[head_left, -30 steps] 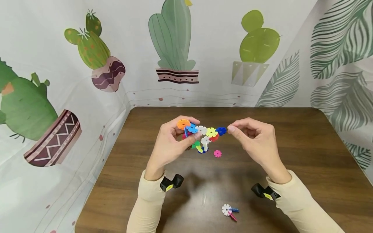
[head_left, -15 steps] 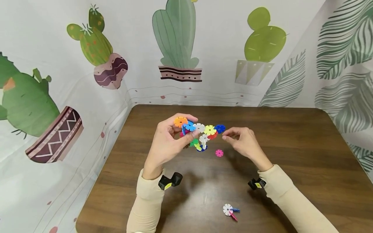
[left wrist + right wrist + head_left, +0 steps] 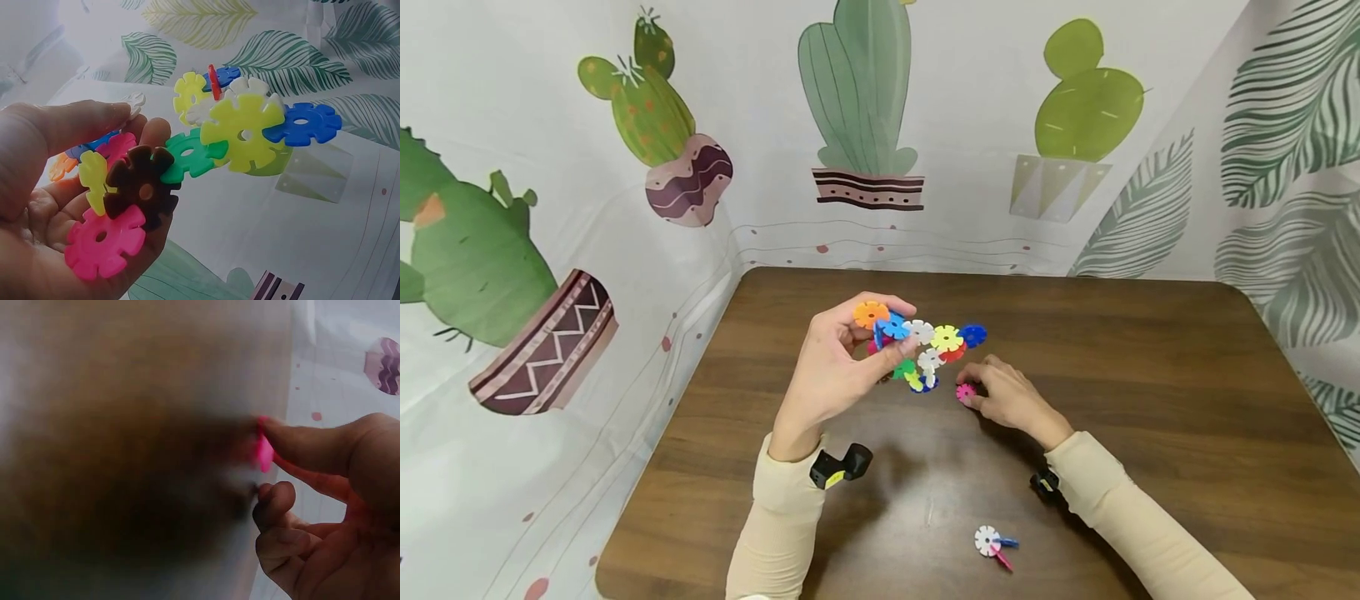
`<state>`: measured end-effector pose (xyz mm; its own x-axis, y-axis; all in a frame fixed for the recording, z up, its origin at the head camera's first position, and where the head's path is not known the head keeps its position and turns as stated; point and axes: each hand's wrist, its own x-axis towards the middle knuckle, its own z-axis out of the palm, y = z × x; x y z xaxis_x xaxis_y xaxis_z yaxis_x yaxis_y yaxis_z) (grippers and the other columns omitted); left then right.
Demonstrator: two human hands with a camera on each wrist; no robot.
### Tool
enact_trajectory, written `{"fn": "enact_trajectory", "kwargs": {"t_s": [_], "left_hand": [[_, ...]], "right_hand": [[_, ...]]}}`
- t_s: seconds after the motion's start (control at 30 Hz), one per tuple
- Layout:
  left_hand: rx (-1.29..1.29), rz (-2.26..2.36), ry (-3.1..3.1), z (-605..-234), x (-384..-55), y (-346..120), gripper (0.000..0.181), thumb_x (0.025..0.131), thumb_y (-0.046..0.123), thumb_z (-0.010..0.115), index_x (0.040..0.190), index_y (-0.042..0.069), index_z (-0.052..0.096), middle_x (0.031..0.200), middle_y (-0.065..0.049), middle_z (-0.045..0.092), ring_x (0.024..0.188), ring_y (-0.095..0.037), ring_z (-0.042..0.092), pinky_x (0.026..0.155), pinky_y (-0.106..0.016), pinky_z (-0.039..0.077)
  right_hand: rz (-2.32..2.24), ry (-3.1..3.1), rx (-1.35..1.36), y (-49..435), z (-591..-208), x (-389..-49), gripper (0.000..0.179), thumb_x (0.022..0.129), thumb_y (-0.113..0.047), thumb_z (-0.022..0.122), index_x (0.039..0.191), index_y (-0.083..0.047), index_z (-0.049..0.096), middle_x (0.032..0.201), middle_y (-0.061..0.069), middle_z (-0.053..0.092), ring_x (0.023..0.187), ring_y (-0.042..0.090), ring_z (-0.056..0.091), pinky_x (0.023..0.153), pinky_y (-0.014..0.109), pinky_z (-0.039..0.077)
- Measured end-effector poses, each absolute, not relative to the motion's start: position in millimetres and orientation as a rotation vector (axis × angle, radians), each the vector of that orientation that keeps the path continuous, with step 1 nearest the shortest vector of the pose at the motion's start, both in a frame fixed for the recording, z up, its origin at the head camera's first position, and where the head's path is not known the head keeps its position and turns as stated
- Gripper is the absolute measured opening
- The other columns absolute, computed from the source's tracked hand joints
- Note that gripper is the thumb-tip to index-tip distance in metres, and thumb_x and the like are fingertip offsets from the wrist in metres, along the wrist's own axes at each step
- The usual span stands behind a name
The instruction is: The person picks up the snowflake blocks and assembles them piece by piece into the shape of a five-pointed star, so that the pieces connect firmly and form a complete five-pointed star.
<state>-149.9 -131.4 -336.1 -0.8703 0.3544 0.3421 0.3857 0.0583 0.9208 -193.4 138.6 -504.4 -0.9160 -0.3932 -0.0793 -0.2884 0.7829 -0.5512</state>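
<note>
My left hand (image 3: 842, 367) holds up a chain of interlocked, notched plastic discs (image 3: 947, 338) in orange, blue, white, yellow, red and green. In the left wrist view, the thumb pinches a white disc (image 3: 135, 102), while brown (image 3: 134, 187) and pink (image 3: 105, 242) discs hang before the palm. Low at the table, my right hand (image 3: 1011, 396) has thumb and fingers on a loose pink disc (image 3: 966, 392). The right wrist view shows that pink disc (image 3: 265, 450) edge-on between thumb and finger.
A small joined piece, a white disc (image 3: 987, 541) with a blue and a pink disc standing in it, lies near the front of the brown wooden table (image 3: 715, 500). Behind the table hangs a cactus-print cloth (image 3: 962, 125).
My right hand has left the dark blue disc at the chain's end, come down to the table and taken the loose pink disc. My left hand keeps its hold, almost in place.
</note>
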Motion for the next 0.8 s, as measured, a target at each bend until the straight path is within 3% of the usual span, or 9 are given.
{"fn": "enact_trajectory", "kwargs": {"t_s": [0.43, 0.63, 0.8], "left_hand": [[-0.822, -1.971, -2.261, -337.0, -149.9, -131.3, 0.030, 0.093, 0.007, 0.083, 0.121, 0.011, 0.073, 0.088, -0.007, 0.077, 0.062, -0.021, 0.064, 0.053, -0.027, 0.053], [-0.823, -1.952, -2.277, -337.4, -150.3, -130.8, 0.030, 0.093, 0.008, 0.083, 0.121, 0.014, 0.074, 0.091, -0.006, 0.077, 0.066, -0.021, 0.067, 0.053, -0.027, 0.053], [-0.818, -1.941, -2.301, -338.4, -150.4, -130.6, 0.030, 0.093, 0.009, 0.083, 0.121, 0.018, 0.074, 0.090, -0.005, 0.078, 0.067, -0.021, 0.069, 0.054, -0.027, 0.053]], "right_hand": [[-0.838, 2.821, -0.525, 136.9, -508.4, -192.5, 0.020, 0.093, -0.008, 0.082, 0.110, -0.014, 0.074, 0.106, 0.008, 0.068, 0.095, 0.023, 0.061, 0.083, 0.047, 0.055], [-0.976, 2.834, -0.557, 137.0, -508.2, -191.3, 0.013, 0.092, -0.007, 0.082, 0.093, -0.015, 0.072, 0.083, -0.002, 0.070, 0.076, 0.015, 0.059, 0.071, 0.033, 0.049], [-1.126, 2.834, -0.619, 136.7, -497.3, -186.9, 0.010, 0.093, -0.006, 0.079, 0.100, -0.010, 0.074, 0.083, -0.002, 0.074, 0.073, 0.010, 0.061, 0.066, 0.025, 0.048]]}}
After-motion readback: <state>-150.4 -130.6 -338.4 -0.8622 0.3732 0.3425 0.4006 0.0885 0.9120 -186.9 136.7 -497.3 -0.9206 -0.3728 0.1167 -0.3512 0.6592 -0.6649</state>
